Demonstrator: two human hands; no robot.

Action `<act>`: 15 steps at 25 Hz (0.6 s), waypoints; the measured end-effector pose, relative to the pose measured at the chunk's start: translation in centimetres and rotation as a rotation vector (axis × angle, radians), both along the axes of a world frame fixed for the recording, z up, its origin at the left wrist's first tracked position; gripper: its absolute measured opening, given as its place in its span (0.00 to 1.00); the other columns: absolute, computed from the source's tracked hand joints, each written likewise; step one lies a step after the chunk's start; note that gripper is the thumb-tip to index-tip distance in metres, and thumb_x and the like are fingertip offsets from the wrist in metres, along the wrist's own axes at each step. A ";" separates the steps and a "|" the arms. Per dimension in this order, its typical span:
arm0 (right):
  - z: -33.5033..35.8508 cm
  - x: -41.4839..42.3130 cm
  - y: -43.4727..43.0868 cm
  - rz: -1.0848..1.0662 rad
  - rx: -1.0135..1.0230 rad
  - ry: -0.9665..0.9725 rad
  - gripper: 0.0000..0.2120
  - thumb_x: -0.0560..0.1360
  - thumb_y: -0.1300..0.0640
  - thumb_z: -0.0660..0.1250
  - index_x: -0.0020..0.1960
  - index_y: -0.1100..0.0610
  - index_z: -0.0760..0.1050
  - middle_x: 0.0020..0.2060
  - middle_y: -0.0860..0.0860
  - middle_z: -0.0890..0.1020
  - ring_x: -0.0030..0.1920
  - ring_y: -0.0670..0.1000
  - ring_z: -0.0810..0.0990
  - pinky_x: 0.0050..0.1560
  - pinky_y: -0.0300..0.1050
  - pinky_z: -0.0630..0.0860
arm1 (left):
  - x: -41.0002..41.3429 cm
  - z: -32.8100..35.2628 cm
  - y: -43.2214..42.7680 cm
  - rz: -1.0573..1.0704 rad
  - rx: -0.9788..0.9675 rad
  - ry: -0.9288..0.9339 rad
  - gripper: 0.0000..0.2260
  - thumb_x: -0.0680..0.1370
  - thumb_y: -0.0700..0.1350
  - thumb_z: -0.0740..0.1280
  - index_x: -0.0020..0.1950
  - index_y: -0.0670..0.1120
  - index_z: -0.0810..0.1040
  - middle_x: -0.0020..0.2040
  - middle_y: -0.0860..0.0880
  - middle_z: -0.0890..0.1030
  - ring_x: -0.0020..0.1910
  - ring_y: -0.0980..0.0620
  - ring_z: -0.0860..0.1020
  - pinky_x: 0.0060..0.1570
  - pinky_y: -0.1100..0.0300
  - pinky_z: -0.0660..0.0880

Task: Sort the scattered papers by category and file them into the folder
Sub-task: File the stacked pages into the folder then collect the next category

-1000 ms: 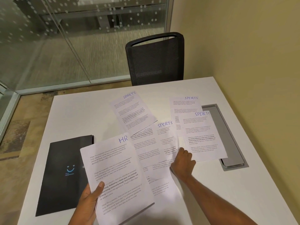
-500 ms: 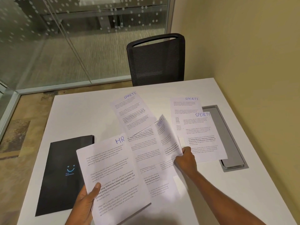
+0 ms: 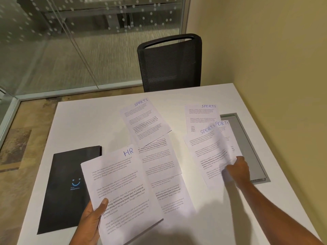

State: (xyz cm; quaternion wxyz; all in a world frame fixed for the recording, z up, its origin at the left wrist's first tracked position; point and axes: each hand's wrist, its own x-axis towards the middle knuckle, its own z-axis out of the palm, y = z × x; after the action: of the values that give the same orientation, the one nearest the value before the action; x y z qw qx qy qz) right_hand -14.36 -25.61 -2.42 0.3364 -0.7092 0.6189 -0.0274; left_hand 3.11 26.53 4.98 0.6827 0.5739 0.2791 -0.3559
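White sheets lie fanned over the table [image 3: 88,121] to the right of a closed black folder [image 3: 67,188] as a person sorts papers by category. Far right of the folder, the right hand [image 3: 238,171] pinches the lower right edge of a raised SPORTS sheet [image 3: 210,156]. The sheet is blurred, and its long axis runs away from the person. Just beyond it, farthest from the folder, sit two overlapping SPORTS pages [image 3: 201,115]. They lie straight ahead of the right hand and look the likely landing spot. At the folder's near right corner the left hand [image 3: 92,220] clasps the HR stack [image 3: 122,191], thumb on top and fingers underneath, and the stack overlaps the folder's right edge. A fourth SPORTS page [image 3: 143,119] and an upside-down page [image 3: 159,156] lie between the folder and the raised sheet.
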 end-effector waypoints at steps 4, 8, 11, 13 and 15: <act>-0.7 -0.8 -1.8 -0.057 -0.039 0.118 0.30 0.67 0.64 0.77 0.66 0.63 0.71 0.60 0.64 0.79 0.60 0.69 0.81 0.56 0.67 0.83 | 0.1 0.0 0.2 0.007 -0.013 0.011 0.20 0.85 0.37 0.66 0.74 0.55 0.77 0.67 0.41 0.84 0.68 0.31 0.80 0.69 0.24 0.71; 0.1 1.7 1.4 0.056 -0.277 0.274 0.39 0.67 0.54 0.83 0.72 0.62 0.69 0.69 0.64 0.74 0.70 0.67 0.72 0.65 0.71 0.72 | 0.1 0.2 0.0 0.003 -0.029 0.002 0.20 0.85 0.37 0.65 0.74 0.55 0.78 0.67 0.41 0.84 0.68 0.31 0.80 0.69 0.24 0.71; 0.1 5.8 4.5 0.224 -0.283 0.120 0.39 0.67 0.50 0.83 0.72 0.61 0.72 0.65 0.62 0.79 0.66 0.66 0.77 0.62 0.67 0.76 | 0.3 0.4 0.0 0.007 -0.035 0.011 0.21 0.85 0.37 0.66 0.74 0.55 0.77 0.67 0.41 0.84 0.68 0.31 0.80 0.67 0.23 0.71; -0.4 9.6 6.1 0.295 -0.165 -0.033 0.36 0.68 0.49 0.83 0.70 0.60 0.74 0.61 0.59 0.82 0.63 0.63 0.80 0.61 0.62 0.78 | 0.6 0.5 0.0 0.007 -0.034 0.011 0.21 0.84 0.37 0.66 0.74 0.55 0.77 0.67 0.40 0.84 0.67 0.31 0.80 0.66 0.24 0.73; -0.9 13.8 7.3 0.377 -0.039 -0.109 0.35 0.68 0.48 0.81 0.69 0.60 0.75 0.61 0.57 0.83 0.61 0.60 0.81 0.60 0.56 0.80 | 0.9 0.6 0.0 0.001 -0.033 -0.007 0.21 0.84 0.36 0.66 0.74 0.54 0.77 0.67 0.41 0.85 0.66 0.32 0.82 0.65 0.26 0.75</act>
State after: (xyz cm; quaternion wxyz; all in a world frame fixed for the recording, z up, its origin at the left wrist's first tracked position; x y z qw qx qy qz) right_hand -0.53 -18.33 -3.31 0.3547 -0.8166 0.4551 -0.0145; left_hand 4.03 26.57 5.58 0.6933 0.5636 0.2709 -0.3582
